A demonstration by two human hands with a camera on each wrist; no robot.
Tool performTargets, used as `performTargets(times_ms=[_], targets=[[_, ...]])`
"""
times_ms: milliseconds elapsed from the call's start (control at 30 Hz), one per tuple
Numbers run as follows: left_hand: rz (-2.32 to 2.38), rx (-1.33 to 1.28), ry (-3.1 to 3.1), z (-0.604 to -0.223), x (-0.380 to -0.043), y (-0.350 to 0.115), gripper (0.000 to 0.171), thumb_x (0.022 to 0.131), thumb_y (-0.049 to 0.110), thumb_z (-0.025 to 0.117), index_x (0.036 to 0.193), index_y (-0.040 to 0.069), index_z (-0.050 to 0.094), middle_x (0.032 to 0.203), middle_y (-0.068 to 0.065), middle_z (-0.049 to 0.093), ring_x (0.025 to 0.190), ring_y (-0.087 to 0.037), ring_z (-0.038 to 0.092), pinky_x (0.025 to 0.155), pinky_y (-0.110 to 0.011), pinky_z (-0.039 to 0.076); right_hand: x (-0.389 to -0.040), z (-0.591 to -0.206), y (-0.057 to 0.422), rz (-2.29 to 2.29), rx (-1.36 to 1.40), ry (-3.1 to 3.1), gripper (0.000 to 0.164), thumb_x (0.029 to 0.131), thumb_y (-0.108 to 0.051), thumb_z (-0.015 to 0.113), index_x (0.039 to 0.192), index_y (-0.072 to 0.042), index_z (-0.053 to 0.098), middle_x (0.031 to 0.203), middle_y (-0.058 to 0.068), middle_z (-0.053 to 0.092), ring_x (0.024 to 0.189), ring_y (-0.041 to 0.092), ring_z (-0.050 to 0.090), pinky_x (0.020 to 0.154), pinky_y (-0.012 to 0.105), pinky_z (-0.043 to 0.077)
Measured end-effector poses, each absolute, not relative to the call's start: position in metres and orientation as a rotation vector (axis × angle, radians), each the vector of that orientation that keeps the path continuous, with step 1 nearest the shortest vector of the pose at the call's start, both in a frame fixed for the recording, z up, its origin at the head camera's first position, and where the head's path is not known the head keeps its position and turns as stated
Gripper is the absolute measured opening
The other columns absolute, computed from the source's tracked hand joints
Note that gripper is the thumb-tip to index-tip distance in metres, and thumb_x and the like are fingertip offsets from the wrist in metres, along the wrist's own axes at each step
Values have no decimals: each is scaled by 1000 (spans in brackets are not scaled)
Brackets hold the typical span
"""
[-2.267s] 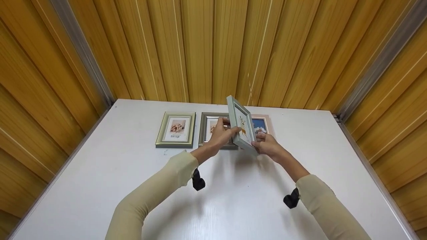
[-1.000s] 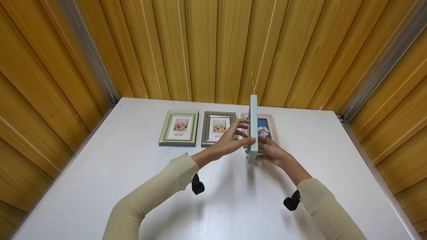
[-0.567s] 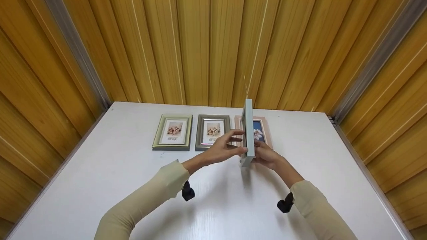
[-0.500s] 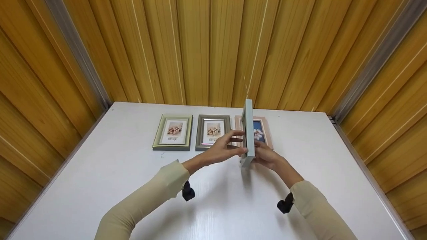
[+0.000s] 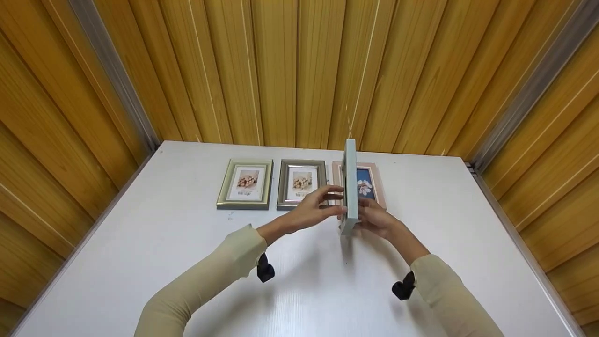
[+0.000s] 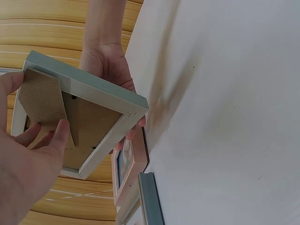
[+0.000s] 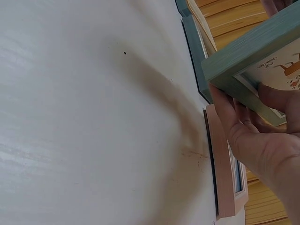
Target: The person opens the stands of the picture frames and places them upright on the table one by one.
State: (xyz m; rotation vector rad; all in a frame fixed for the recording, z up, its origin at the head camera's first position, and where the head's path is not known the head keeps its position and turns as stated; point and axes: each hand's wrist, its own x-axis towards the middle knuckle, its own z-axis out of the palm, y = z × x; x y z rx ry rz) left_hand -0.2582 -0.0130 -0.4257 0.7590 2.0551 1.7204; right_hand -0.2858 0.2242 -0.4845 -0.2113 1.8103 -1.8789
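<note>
In the head view a pale blue-green photo frame (image 5: 351, 182) stands on edge in the air above the white table, its narrow side toward me. My left hand (image 5: 311, 210) has its thumb on the frame's edge. In the left wrist view its curled fingertips touch the brown back stand (image 6: 44, 96), which lies folded near the backing board (image 6: 96, 126). My right hand (image 5: 376, 220) grips the frame from the other side. Its thumb lies on the front beside the picture and its fingers reach under the lower edge, as the right wrist view shows.
Three frames lie in a row on the white table (image 5: 140, 262): a gold-green one (image 5: 247, 182), a grey-bronze one (image 5: 302, 182), and a pink one (image 5: 379, 187) partly behind the held frame. Yellow wood-look panels (image 5: 276, 70) rise past the table's far edge.
The held frame has turned from showing its picture to edge-on and shifted slightly right. My left hand has moved right, its fingers now at the frame's back. Little differs over the last half second.
</note>
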Motion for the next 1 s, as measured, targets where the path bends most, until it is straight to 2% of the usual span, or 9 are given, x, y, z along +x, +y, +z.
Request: performTargets(times_ms=[200,333,500,600,767,900,1000], targets=[[1740,728,2050,-425,-258,-16,57,98,21,67,150,10,46,155,-11,48,145,-30,47,113,-39,48,-286,-484,223,-1860,-190,1838,60,108,-17,47,156,9,22,120,3,70,113,19,70,110,54,48],[1739,698,2067,-425,-259,-18,56,98,23,67,149,12,48,154,-9,49,144,-29,48,114,-43,47,-286,-485,222,-1855,-192,1853,61,107,-15,48,157,9,21,126,8,68,115,21,69,111,57,46],[1737,696,2101,-426,-261,-18,53,96,22,66,146,12,53,152,-8,53,139,-27,53,112,-40,49,-287,-485,223,-1862,-228,1852,56,106,-7,44,155,11,24,123,7,69,112,21,71,105,54,52],[1739,714,2121,-426,-262,-18,51,96,20,64,145,10,55,149,-9,56,135,-26,56,111,-39,50,-286,-485,225,-1862,-220,1852,54,107,-8,44,154,11,27,126,9,70,111,20,71,104,52,53],[1773,721,2128,-428,-264,-20,49,97,16,56,144,5,56,144,-11,61,129,-25,61,110,-41,50,-285,-484,226,-1844,-215,1855,55,106,-6,44,155,11,26,144,22,60,112,18,70,104,50,53],[1819,730,2112,-429,-264,-22,48,98,15,50,144,3,55,140,-16,62,124,-26,63,106,-42,52,-286,-484,226,-1831,-227,1855,55,107,-8,45,154,12,25,145,21,58,112,16,70,100,43,56],[1829,745,2106,-430,-264,-23,47,100,16,45,145,4,54,141,-18,61,123,-27,61,106,-42,52,-285,-484,226,-1829,-232,1854,55,108,-10,44,154,12,25,145,20,59,116,20,69,100,43,56]])
